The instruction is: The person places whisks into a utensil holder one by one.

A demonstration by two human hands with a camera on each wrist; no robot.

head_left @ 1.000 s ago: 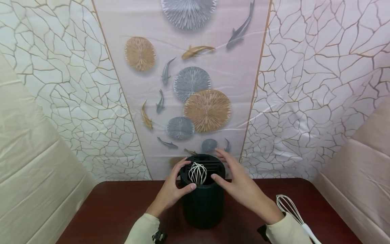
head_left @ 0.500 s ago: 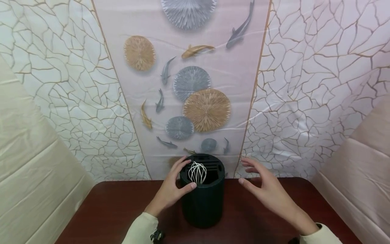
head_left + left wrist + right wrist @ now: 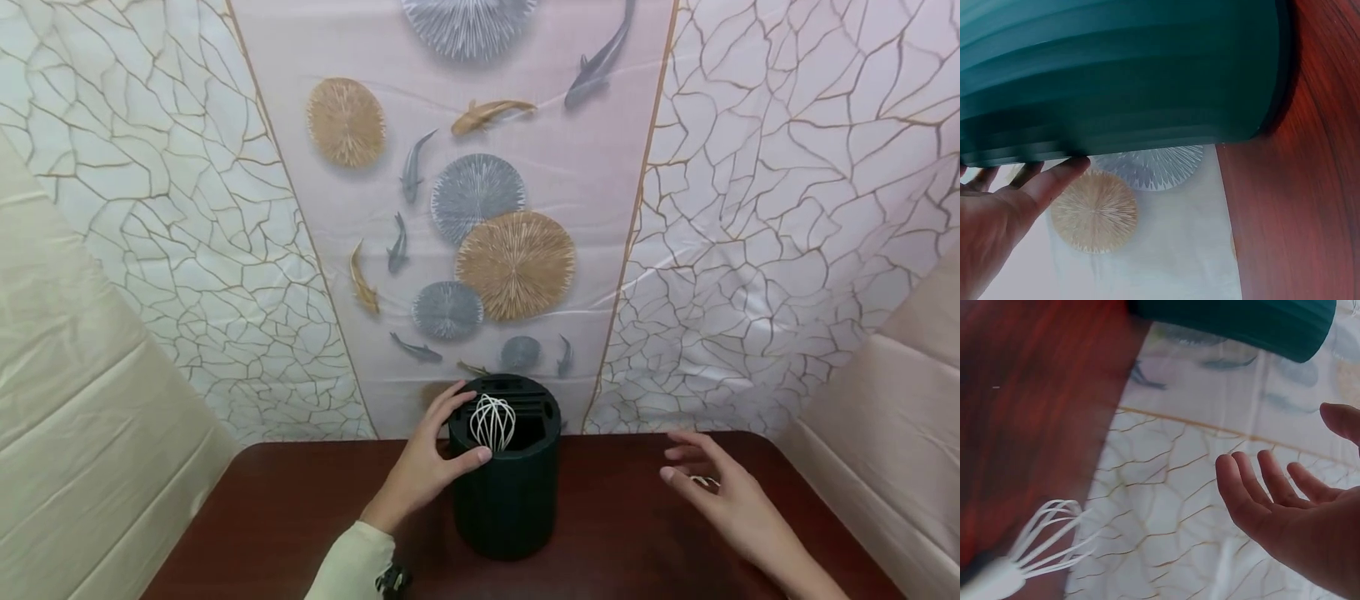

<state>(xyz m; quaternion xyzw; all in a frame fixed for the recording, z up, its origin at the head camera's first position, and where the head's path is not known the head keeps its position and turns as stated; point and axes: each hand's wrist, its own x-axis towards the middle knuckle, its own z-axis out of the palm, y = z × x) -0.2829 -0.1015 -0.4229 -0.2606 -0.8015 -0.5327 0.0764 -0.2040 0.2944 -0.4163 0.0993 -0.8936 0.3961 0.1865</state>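
Observation:
A dark green cylindrical utensil holder [image 3: 506,508] stands upright on the table, with slots in its top and a wider opening at the front. The white wire head of a whisk [image 3: 492,423] sticks up out of that opening; its handle is hidden inside. My left hand [image 3: 431,467] holds the holder's upper left side, thumb at the front rim and fingers towards the back. Away to the right, my right hand [image 3: 738,504] holds nothing, its fingers loosely bent. A second whisk [image 3: 1047,540] with a white handle lies near it, mostly hidden behind this hand in the head view.
The dark red-brown wooden table [image 3: 300,517] has rounded back corners. Behind it hangs a patterned cloth [image 3: 517,267] with fish and round motifs. Beige cloth panels [image 3: 75,400] slope in at both sides.
My right hand has moved away from the holder, out to the right over the second whisk. The left hand stays at the holder's rim. The whisk in the holder keeps its place.

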